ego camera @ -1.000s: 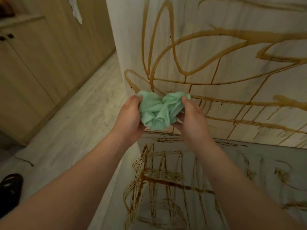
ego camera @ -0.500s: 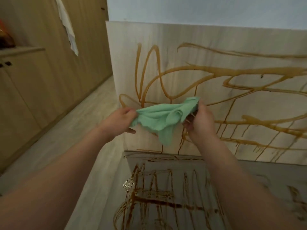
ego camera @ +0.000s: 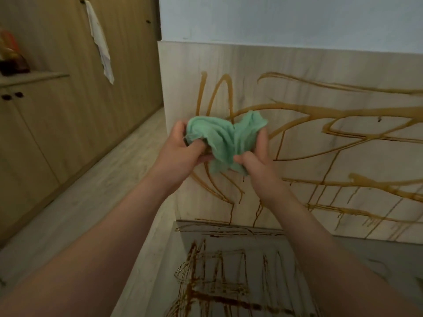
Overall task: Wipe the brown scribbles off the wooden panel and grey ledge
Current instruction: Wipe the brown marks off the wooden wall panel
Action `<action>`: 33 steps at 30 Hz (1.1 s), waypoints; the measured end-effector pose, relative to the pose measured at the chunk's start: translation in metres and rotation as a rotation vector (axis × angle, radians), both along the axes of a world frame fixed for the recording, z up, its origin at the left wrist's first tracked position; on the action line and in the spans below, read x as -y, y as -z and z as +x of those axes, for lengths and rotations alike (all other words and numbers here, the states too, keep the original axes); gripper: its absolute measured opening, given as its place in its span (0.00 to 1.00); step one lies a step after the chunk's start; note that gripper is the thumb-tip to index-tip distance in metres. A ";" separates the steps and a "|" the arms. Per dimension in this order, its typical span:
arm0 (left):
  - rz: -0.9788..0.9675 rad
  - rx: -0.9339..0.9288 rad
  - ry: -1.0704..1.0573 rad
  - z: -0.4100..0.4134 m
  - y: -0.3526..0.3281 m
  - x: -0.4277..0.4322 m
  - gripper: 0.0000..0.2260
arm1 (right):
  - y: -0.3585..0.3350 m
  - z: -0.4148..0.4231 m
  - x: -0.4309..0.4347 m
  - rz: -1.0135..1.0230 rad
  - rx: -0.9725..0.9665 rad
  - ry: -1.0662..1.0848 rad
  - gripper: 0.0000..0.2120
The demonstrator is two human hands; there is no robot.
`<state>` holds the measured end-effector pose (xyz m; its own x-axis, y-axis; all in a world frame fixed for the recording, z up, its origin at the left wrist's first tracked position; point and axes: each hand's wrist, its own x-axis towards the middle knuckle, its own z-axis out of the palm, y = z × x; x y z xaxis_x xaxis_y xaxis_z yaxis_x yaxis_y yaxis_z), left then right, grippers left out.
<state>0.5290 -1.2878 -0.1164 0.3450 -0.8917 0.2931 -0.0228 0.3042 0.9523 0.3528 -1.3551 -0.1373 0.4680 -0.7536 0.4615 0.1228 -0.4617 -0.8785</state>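
Pale wall (ego camera: 286, 19) rose above the panel (ego camera: 297, 60), an upright wooden sheet looped with brown scribbles (ego camera: 320, 110) whose drips ran down toward the ledge (ego camera: 377, 255). A green cloth (ego camera: 225, 138) was bunched between both hands in front of the panel's left part, above the ledge; whether it touched the wood could not be told. The left grip (ego camera: 183, 152) clenched the cloth's left end, fingers curled into the folds. The right grip (ego camera: 258, 161) grasped its right side, thumb pressed on the lower folds, fingers behind the fabric. Below, the grey ledge carried darker marks (ego camera: 206, 294) in a crossed pattern near its left edge. Left of the panel lay a light plank floor (ego camera: 103, 179), and beyond it stood wooden cabinets (ego camera: 57, 133) with two dark knobs (ego camera: 12, 96) and a white rag (ego camera: 100, 42) hanging from a door. A reddish object (ego camera: 11, 56) on the cabinet top was too blurred to name.
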 end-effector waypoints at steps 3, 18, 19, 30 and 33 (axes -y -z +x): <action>-0.171 0.176 -0.193 0.004 -0.012 0.006 0.18 | -0.020 0.013 0.007 -0.345 -0.217 0.301 0.33; -0.417 1.033 -0.472 0.042 -0.043 0.063 0.23 | -0.093 0.069 0.054 -1.066 -0.392 0.659 0.16; -0.442 0.998 -0.489 0.042 -0.044 0.065 0.21 | -0.092 0.071 0.054 -1.054 -0.377 0.647 0.17; -0.522 1.353 -0.630 0.048 -0.032 0.073 0.24 | -0.084 0.066 0.055 -1.123 -0.622 0.629 0.25; -0.507 1.362 -0.632 0.050 -0.043 0.080 0.29 | -0.093 0.070 0.066 -1.192 -0.603 0.693 0.16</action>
